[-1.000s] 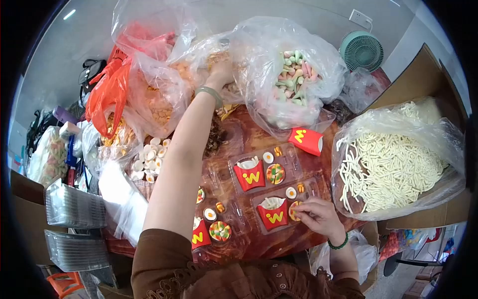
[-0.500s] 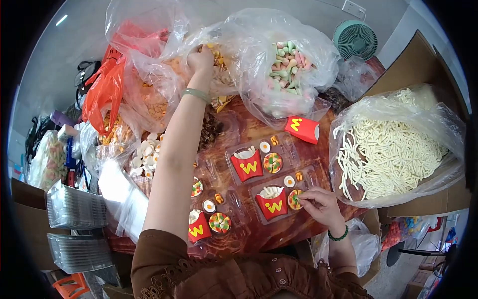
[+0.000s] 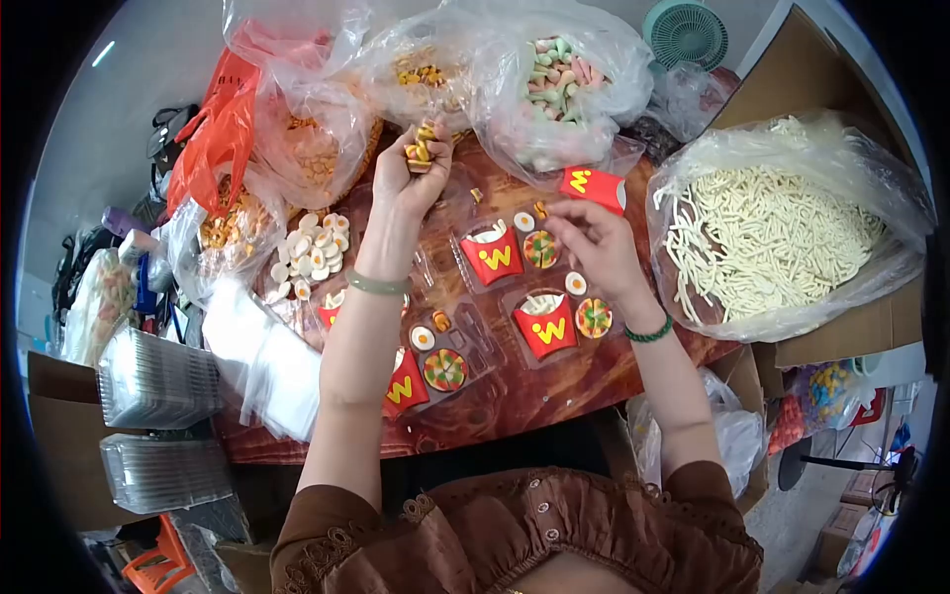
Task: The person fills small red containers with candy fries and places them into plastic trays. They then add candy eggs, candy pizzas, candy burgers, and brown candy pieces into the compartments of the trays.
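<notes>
My left hand [image 3: 416, 170] is raised over the back of the table, its fingers closed round several small yellow-and-brown hot-dog-shaped candies [image 3: 422, 150]. My right hand [image 3: 596, 247] reaches over the two right-hand clear trays, fingers stretched out and a little apart. Its fingertips are close to a small orange-yellow candy [image 3: 540, 210] in the rear tray. That tray also holds a red fries box [image 3: 492, 259], a fried-egg candy [image 3: 524, 222] and a round pizza candy [image 3: 540, 249]. In the nearer tray lie another fries box [image 3: 544, 328], egg candy [image 3: 575, 284] and pizza candy [image 3: 594, 318].
More filled trays [image 3: 465, 342] lie left of centre, partly behind my left arm. Open bags of candy line the back, beside white-and-yellow egg pieces [image 3: 315, 252]. A box of pale sticks [image 3: 782, 243] stands right; stacked clear trays [image 3: 158, 376] stand left.
My left hand has come out of the back bag towards me, now holding several candies. My right hand has left the nearer pizza candy and moved up and back. The camera view has shifted slightly.
</notes>
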`<action>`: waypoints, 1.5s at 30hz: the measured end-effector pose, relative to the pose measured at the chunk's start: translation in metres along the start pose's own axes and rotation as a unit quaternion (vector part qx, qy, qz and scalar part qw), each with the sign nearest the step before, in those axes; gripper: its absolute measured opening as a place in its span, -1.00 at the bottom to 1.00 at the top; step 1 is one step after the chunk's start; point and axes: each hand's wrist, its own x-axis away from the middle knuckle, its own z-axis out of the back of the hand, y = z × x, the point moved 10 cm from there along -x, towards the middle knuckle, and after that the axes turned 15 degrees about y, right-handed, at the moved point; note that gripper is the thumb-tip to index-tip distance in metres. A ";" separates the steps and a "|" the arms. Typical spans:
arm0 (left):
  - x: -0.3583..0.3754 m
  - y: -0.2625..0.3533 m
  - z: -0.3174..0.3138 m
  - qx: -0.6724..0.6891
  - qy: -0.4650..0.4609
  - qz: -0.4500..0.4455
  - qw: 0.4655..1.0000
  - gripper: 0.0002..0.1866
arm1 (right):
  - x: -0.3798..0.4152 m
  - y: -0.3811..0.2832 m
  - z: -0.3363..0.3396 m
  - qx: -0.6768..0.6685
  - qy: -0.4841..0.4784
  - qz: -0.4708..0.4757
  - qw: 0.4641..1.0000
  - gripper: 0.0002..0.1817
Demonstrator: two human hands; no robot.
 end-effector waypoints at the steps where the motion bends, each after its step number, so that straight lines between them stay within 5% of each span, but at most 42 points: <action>1: 0.015 -0.013 0.006 -0.004 0.030 -0.024 0.999 -0.73 | -0.007 -0.010 -0.012 -0.027 -0.006 0.032 0.999 -0.79; 4: 0.060 -0.051 0.024 0.021 0.033 -0.002 0.999 -0.67 | -0.009 -0.029 -0.039 0.012 -0.041 0.150 0.988 -0.79; 5: 0.074 -0.058 0.030 0.021 0.058 -0.019 0.998 -0.67 | -0.012 -0.019 -0.045 0.014 -0.058 0.109 0.992 -0.81; 7: 0.093 -0.067 0.044 0.032 0.066 -0.010 0.997 -0.68 | -0.031 -0.025 -0.057 0.171 -0.047 0.250 0.952 -0.82; 8: 0.101 -0.070 0.052 0.047 0.066 0.013 0.997 -0.68 | -0.049 -0.002 -0.067 0.233 -0.081 0.190 0.950 -0.81; 12: 0.122 -0.077 0.072 0.071 0.087 0.017 0.994 -0.69 | -0.099 0.035 -0.102 0.375 -0.097 0.237 0.891 -0.80; 14: 0.129 -0.081 0.083 0.082 0.101 0.021 0.991 -0.69 | -0.112 0.067 -0.108 0.526 -0.111 0.158 0.828 -0.77; 17: 0.140 -0.088 0.090 0.107 0.119 0.027 0.987 -0.69 | -0.113 0.070 -0.118 0.572 -0.140 0.087 0.803 -0.70; 20: 0.147 -0.095 0.089 0.125 0.142 0.041 0.981 -0.68 | -0.137 0.097 -0.122 0.550 -0.113 0.129 0.817 -0.78; 23: 0.146 -0.102 0.095 0.106 0.134 0.032 0.985 -0.65 | -0.116 0.046 -0.102 0.370 -0.102 0.225 0.896 -0.75; 27: 0.144 -0.135 0.100 0.061 0.126 0.075 0.987 -0.72 | -0.086 0.010 -0.024 0.294 -0.096 0.153 0.939 -0.76; 28: 0.143 -0.146 0.101 0.057 0.129 0.089 0.986 -0.74 | -0.073 -0.007 -0.008 0.342 -0.091 0.235 0.905 -0.77; 35: 0.129 -0.190 0.119 -0.067 0.163 0.107 0.978 -0.75 | -0.058 0.060 0.032 0.364 -0.082 0.111 0.921 -0.76; 45: 0.158 -0.178 0.134 -0.139 0.201 0.067 0.967 -0.73 | -0.067 0.069 -0.006 0.439 -0.091 0.199 0.871 -0.79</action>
